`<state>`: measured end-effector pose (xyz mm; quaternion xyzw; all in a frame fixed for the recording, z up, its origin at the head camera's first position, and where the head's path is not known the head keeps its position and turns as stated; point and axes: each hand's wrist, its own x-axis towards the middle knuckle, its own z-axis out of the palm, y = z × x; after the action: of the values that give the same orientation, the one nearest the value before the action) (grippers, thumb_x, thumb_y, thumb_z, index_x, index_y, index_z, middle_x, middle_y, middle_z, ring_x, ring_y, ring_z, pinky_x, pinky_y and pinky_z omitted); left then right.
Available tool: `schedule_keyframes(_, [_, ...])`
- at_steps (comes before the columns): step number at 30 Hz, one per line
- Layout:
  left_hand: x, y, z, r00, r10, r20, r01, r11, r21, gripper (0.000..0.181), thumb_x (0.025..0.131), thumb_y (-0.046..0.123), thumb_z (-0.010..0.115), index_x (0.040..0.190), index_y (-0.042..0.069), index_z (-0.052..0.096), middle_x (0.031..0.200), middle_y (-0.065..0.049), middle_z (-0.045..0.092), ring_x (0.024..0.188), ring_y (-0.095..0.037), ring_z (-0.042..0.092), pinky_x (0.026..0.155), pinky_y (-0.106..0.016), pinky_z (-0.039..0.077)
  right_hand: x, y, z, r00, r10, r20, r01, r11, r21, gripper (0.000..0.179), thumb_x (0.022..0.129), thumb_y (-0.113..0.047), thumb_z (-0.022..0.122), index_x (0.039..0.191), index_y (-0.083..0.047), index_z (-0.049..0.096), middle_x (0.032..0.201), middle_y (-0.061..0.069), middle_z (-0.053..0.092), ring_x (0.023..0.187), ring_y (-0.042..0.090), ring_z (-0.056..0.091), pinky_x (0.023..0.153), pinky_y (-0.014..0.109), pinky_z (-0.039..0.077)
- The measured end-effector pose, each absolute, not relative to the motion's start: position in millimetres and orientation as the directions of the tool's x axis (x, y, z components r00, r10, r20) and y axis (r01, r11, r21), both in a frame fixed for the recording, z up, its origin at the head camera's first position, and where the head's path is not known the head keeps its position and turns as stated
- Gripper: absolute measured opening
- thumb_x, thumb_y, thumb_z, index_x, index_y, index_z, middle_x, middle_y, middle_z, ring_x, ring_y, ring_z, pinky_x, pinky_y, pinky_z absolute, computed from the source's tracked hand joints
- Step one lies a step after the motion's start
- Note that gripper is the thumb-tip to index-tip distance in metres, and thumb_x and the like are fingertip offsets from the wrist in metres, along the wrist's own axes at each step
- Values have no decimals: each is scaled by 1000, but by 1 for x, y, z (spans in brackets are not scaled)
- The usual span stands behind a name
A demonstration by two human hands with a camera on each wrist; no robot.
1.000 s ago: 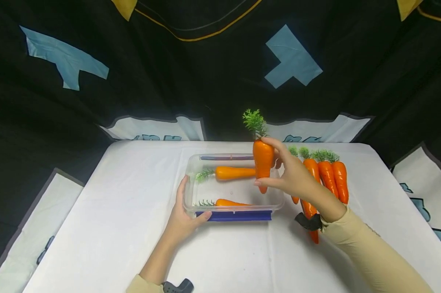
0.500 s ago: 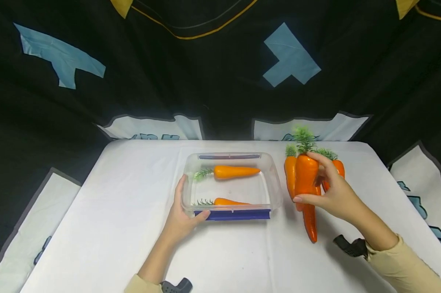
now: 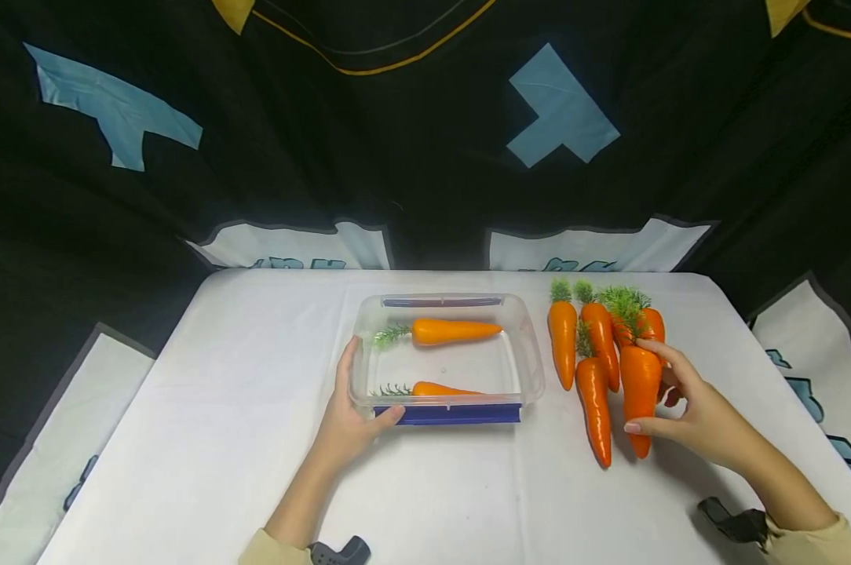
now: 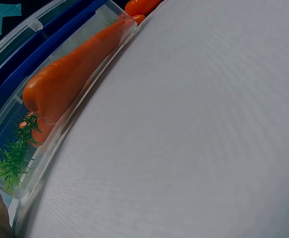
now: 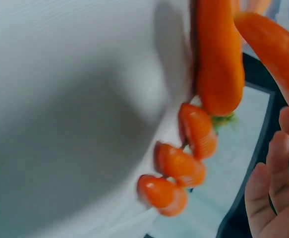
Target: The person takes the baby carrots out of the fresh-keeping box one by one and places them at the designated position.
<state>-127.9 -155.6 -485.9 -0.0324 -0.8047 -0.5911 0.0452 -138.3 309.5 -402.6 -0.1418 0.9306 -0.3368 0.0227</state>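
A clear plastic food container (image 3: 443, 365) with blue side latches sits mid-table. My left hand (image 3: 351, 416) grips its near left corner, thumb on the front latch. Inside lie two orange carrots, an upper carrot (image 3: 457, 332) and a lower carrot (image 3: 441, 388), green tops pointing left. To the right, my right hand (image 3: 694, 416) pinches a thick carrot (image 3: 640, 384) between thumb and fingers, its leafy top pointing away from me. In the right wrist view that held carrot (image 5: 275, 54) hangs over the group; its tip is toward the other carrots.
Several carrots lie right of the container: a far left carrot (image 3: 563, 345), a nearer carrot (image 3: 595, 412), another behind it (image 3: 600, 345), and more partly hidden behind the held one. White cloth covers the table (image 3: 213, 439); a dark curtain (image 3: 425, 141) hangs behind.
My right hand has carried the carrot from above the container rightward and toward me, over the other carrots. My left hand stays on the container.
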Motion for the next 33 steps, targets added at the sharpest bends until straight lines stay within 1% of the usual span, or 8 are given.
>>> schedule_keyframes(6, [-128,-156,-485,-994,-6,105,98,311,945,117,74,30,87,154,51,4,168,6,9,153,-35,15,116,-72,16,-135,316,-414,-955,-295,19,-234,717,-656,106,73,-22,89,154,-17,20,116,10,51,84,12,47,67,24,44])
schedule_keyframes(12, [-127,-156,-486,-994,-9,105,97,308,947,117,74,30,87,154,52,4,168,5,9,153,-35,16,116,-72,17,-137,318,-425,-959,-283,18,-227,727,-648,104,73,-22,89,153,-16,22,108,7,51,82,13,45,65,23,42])
schedule_keyframes(18, [-127,-156,-486,-994,-2,110,104,297,949,117,75,29,86,155,50,4,168,5,9,153,-35,17,116,-72,17,-140,320,-429,-961,-275,-32,-188,734,-653,104,75,-23,88,154,-16,20,108,11,54,83,12,47,65,22,44])
schedule_keyframes(23, [-128,-156,-487,-993,1,117,112,295,949,117,74,28,86,156,48,4,168,5,10,153,-35,18,116,-71,17,-143,321,-432,-953,-299,-56,-188,723,-665,104,75,-26,88,153,-15,21,118,15,53,90,8,50,70,18,48])
schedule_keyframes(27, [-127,-156,-487,-993,4,118,114,294,949,117,75,28,86,156,48,4,167,4,11,152,-34,20,116,-71,19,-147,322,-434,-943,-325,-72,-196,717,-669,104,74,-29,88,154,-15,22,133,19,47,108,21,53,80,11,48])
schedule_keyframes(28, [-127,-156,-486,-993,5,117,114,294,949,117,75,28,86,156,48,4,167,4,11,152,-34,20,116,-71,19,-147,322,-434,-941,-330,-77,-196,715,-670,104,74,-30,88,154,-16,22,137,20,46,114,27,53,86,14,52])
schedule_keyframes(30, [-127,-156,-486,-993,6,117,114,294,949,117,75,28,86,156,47,3,167,5,11,152,-34,19,116,-71,19,-148,322,-434,-936,-341,-94,-193,714,-673,104,74,-30,88,154,-15,23,144,22,42,124,38,49,101,32,53])
schedule_keyframes(33, [-127,-156,-486,-993,6,115,112,293,949,117,75,29,86,156,47,3,168,5,10,152,-35,19,116,-71,19,-149,321,-434,-926,-358,-121,-193,724,-663,104,74,-33,87,154,-14,24,149,26,38,132,47,42,107,63,38])
